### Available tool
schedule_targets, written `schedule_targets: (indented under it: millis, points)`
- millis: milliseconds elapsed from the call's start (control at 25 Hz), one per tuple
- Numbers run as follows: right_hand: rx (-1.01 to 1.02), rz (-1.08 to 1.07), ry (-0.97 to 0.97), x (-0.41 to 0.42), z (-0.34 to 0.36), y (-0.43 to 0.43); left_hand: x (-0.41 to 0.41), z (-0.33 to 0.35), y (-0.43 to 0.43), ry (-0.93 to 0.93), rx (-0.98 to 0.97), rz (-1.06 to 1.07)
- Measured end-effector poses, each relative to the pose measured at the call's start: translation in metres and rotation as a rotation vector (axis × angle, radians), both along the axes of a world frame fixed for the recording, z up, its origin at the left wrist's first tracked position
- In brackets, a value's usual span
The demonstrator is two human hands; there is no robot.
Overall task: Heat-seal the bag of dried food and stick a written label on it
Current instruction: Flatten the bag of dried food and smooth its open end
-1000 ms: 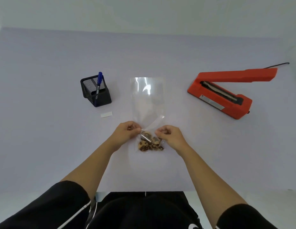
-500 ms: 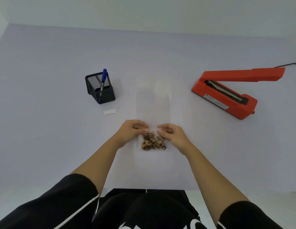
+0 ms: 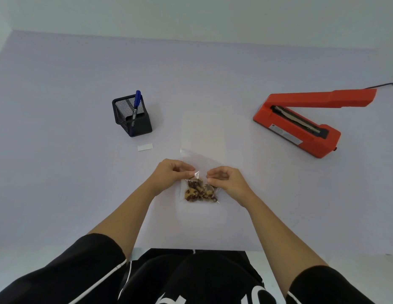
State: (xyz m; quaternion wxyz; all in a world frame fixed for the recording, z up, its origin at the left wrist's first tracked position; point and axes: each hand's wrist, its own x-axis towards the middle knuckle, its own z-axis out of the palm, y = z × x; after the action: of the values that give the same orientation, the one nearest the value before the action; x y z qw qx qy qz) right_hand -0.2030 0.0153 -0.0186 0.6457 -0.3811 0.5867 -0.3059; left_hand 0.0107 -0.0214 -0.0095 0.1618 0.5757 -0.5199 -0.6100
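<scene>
Clear bag (image 3: 203, 137) lay flat at desk centre, dried food (image 3: 200, 191) bunched at near end. Left hand (image 3: 172, 174) and right hand (image 3: 224, 179) pinched bag just above food. White label (image 3: 145, 147) lay left of bag, near black mesh holder (image 3: 131, 116) with blue pen (image 3: 136, 104). Red heat sealer (image 3: 301, 126) sat right, arm raised; its sticker unreadable. Desk (image 3: 59, 172) pale lilac, wall (image 3: 191, 16) plain pale.

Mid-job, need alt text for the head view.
Both hands, left hand and right hand, pinch a clear bag of dried food on the table. An open red heat sealer sits right; pen holder and blank label left.
</scene>
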Motion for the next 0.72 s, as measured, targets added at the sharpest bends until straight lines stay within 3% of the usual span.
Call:
schedule_targets:
  millis: [160,720]
  points:
    - [0.01,-0.004,0.005,0.0004,-0.0019,0.001,0.003,-0.0015,-0.0003,-0.071,-0.036,-0.033]
    - [0.07,-0.048,0.019,0.0083,0.0024,-0.0007,0.0012,-0.0045,0.0058,-0.002,0.003,0.046]
